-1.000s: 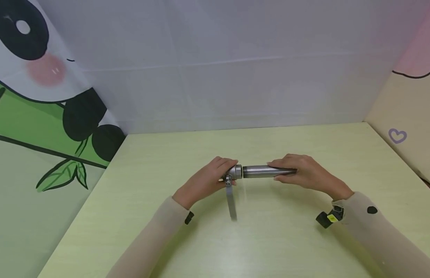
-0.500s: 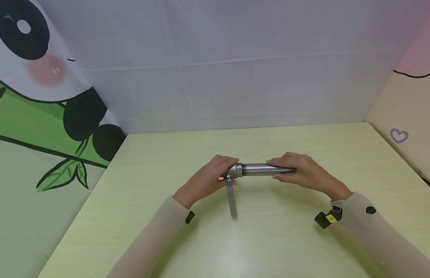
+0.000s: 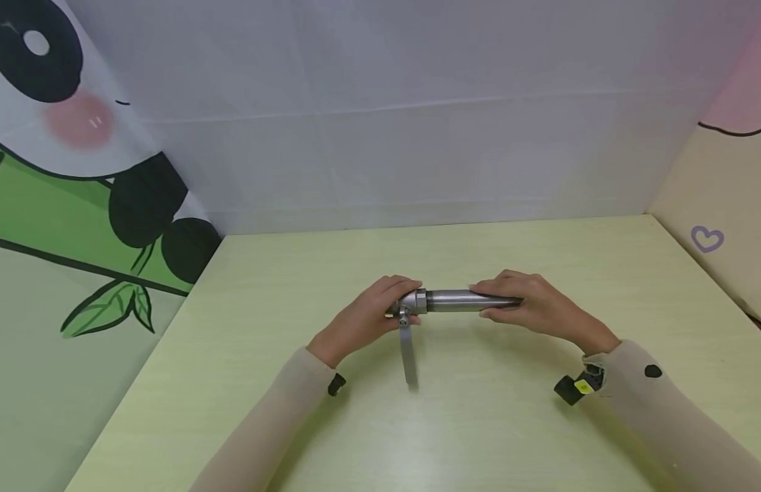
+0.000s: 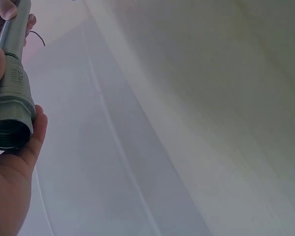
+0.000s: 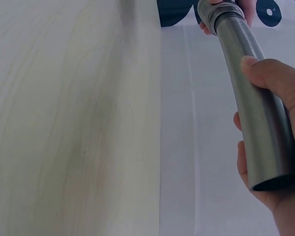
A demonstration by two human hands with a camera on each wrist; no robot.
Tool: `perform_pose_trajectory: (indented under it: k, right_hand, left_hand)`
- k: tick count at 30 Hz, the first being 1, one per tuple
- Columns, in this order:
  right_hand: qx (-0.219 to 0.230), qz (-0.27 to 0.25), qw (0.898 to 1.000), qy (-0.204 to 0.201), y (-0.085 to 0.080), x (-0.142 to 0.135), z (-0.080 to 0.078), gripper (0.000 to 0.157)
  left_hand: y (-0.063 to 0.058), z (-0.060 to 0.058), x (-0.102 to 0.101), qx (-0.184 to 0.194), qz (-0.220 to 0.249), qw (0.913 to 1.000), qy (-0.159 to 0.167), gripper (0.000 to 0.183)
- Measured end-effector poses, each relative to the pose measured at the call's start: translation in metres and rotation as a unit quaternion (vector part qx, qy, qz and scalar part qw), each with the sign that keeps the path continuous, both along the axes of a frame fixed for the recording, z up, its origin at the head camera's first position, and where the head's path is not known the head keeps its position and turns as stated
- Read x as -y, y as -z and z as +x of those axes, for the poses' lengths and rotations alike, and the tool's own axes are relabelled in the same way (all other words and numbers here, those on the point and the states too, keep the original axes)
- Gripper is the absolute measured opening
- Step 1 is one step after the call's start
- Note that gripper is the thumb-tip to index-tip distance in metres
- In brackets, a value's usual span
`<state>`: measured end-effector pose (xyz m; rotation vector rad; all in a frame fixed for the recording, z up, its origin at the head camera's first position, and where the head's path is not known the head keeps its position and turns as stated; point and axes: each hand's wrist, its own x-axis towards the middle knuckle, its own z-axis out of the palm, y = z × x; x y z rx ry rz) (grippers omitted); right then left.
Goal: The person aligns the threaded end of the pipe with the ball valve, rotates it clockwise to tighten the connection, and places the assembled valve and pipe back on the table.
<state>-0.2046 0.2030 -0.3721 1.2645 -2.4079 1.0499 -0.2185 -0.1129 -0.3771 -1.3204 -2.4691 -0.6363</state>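
My left hand (image 3: pixel 372 316) grips a metal ball valve (image 3: pixel 411 301) whose flat lever handle (image 3: pixel 408 359) points down toward the near side. In the left wrist view the valve (image 4: pixel 12 91) shows raised lettering and an open threaded end facing the camera. A straight steel pipe (image 3: pixel 450 301) runs rightward from the valve, its threaded end meeting the valve's mouth. Around the pipe's other end curl the fingers and thumb of my right hand (image 3: pixel 537 305). The right wrist view shows that the pipe (image 5: pixel 258 108) is hollow. Both parts are held level, above the table.
Beneath the hands lies a pale wooden table (image 3: pixel 355 424). A whitish cloth wall (image 3: pixel 417 157) rises behind its back edge. Printed panels with cartoon shapes (image 3: pixel 128 266) stand at the left, and another panel (image 3: pixel 718 184) at the right.
One second ago a small gap lay between pipe and valve. The pipe has come left and the gap has closed; both hands keep their grips.
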Motion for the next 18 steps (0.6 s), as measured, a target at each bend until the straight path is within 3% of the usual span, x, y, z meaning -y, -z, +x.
perform_pose_trajectory:
  k: [7, 18]
  right_hand:
    - [0.016, 0.011, 1.000, -0.001, -0.0022, 0.0024, -0.0006, 0.043]
    - [0.121, 0.034, 0.992, 0.025, -0.0051, 0.0048, 0.0015, 0.038]
  left_hand:
    - [0.0006, -0.0008, 0.0020, -0.010, 0.014, 0.9998, 0.011, 0.057]
    - [0.0031, -0.0018, 0.0056, -0.010, 0.016, 0.9997, 0.017, 0.057]
